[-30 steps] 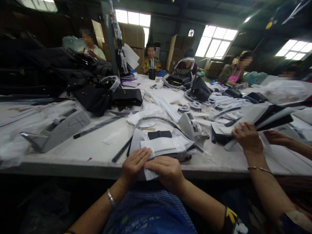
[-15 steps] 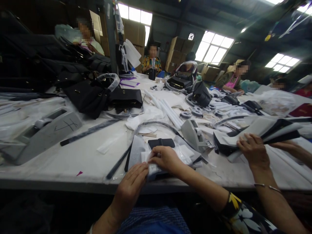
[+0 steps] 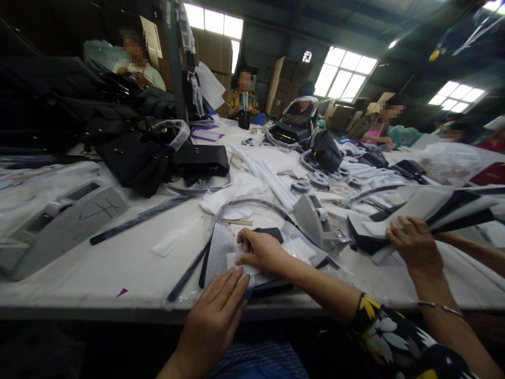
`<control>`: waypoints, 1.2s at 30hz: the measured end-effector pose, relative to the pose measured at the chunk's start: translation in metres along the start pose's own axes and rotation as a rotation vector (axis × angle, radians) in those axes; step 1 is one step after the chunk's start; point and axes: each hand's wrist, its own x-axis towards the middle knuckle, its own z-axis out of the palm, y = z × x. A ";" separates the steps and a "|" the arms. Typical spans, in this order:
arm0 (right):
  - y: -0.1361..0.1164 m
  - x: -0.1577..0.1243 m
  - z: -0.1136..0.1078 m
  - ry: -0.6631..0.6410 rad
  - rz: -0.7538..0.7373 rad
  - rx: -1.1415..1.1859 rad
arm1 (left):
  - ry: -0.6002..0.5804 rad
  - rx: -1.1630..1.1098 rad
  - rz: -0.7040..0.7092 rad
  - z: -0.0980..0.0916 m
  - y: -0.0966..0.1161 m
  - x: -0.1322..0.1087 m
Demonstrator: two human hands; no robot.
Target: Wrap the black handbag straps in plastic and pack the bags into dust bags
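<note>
Near the table's front edge lies a flat black bag (image 3: 272,287), mostly covered by white sheets (image 3: 222,247) and clear plastic film. A wrapped strap (image 3: 262,201) arches behind it. My left hand (image 3: 221,305) rests flat on the bag's near left part, fingers stretched out and close together. Just above it, my right hand (image 3: 262,251) hovers over the white sheets, thumb and bent fingers apart, with nothing plainly held. A small black piece (image 3: 272,232) shows partly behind my right hand.
A grey tape dispenser (image 3: 315,221) stands right of the bag, a larger one (image 3: 74,226) at left. Black handbags (image 3: 201,160) lie beyond. A co-worker's hand (image 3: 414,245) at right grips black and white sheets (image 3: 418,208).
My right hand has lifted slightly up and left, and its thumb and fingers have parted. My left hand has shifted a little right onto the bag. The co-worker's hand barely moved.
</note>
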 end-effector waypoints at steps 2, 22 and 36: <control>0.000 0.000 0.004 0.060 -0.005 0.015 | -0.002 0.051 -0.008 0.003 0.000 -0.001; 0.155 -0.088 -0.145 0.367 0.680 0.590 | 0.143 0.165 0.134 0.013 -0.014 0.000; 0.119 -0.148 -0.148 0.633 0.534 0.965 | 0.158 0.161 0.162 0.010 -0.015 0.003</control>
